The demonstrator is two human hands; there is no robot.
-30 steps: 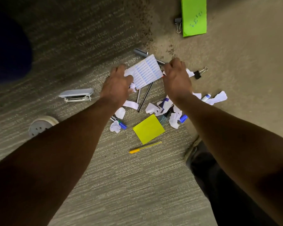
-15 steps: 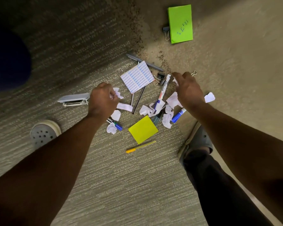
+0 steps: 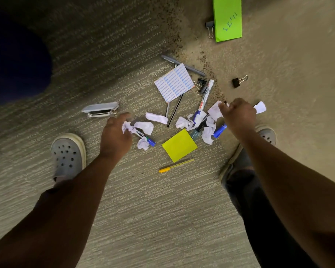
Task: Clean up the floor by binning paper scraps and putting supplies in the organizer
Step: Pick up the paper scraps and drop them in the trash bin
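Note:
Paper scraps and supplies lie scattered on the carpet. My left hand (image 3: 115, 137) grips a crumpled white scrap (image 3: 126, 127) just above a blue-capped marker (image 3: 144, 136) and two more scraps (image 3: 146, 127). My right hand (image 3: 238, 115) pinches a white scrap (image 3: 215, 111) over the right-hand pile, where a whiteboard marker (image 3: 204, 99), a blue marker (image 3: 219, 130) and several scraps (image 3: 208, 134) lie. Another scrap (image 3: 260, 107) shows just past my right hand. A yellow sticky pad (image 3: 179, 145), a yellow pen (image 3: 175, 165) and a printed white pad (image 3: 174, 82) lie between my hands.
A grey stapler (image 3: 101, 109) lies left of my left hand. Black binder clips (image 3: 238, 81) and a grey pen (image 3: 184, 65) lie farther off; a green note pad (image 3: 227, 18) with a clip sits at the top. My grey clogs (image 3: 68, 155) flank the pile. No bin or organizer in view.
Both hands drew back toward me from the printed pad. The left went on gripping its scrap; the right hand closed on a white scrap by the right-hand pile.

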